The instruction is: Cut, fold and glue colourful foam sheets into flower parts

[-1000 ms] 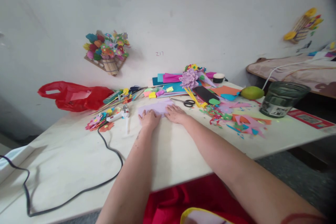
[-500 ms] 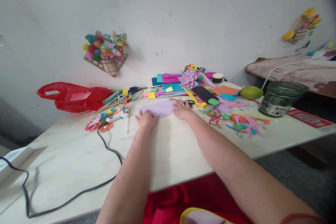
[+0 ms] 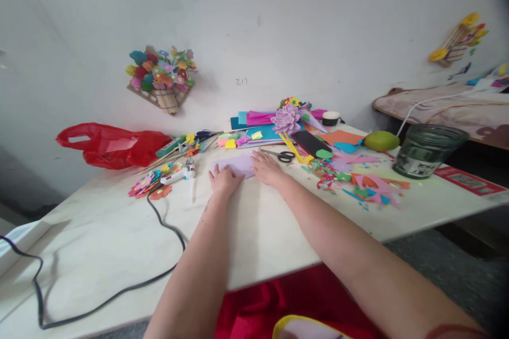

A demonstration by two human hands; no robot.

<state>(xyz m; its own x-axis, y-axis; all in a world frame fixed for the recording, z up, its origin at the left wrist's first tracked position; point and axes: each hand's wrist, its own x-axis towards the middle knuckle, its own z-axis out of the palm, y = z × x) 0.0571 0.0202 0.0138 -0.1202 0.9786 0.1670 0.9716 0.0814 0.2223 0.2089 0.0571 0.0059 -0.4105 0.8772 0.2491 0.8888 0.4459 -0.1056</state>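
Note:
A lilac paper sheet (image 3: 238, 163) lies on the white table under both hands. My left hand (image 3: 225, 179) rests on its left near part, thumb and fingers spread. On the sheet's right end lies my right hand (image 3: 267, 168), flat with the fingers stretched out. Just beyond the right hand is a pair of black-handled scissors (image 3: 285, 156), untouched. To the left of my left hand sits a white glue gun (image 3: 178, 174), beside a heap of colourful cut-out flowers (image 3: 145, 183).
A red plastic bag (image 3: 115, 145) lies at the back left. A black cable (image 3: 119, 292) loops across the left side. Rightward are a phone (image 3: 310, 143), paper scraps (image 3: 371, 188), a green fruit (image 3: 380, 141) and a glass jar (image 3: 427, 151). A lilac flower (image 3: 286, 118) stands behind.
My right hand has slid a little left, nearer my left hand, and the scissors' handles now show fully. My left hand has shifted slightly right.

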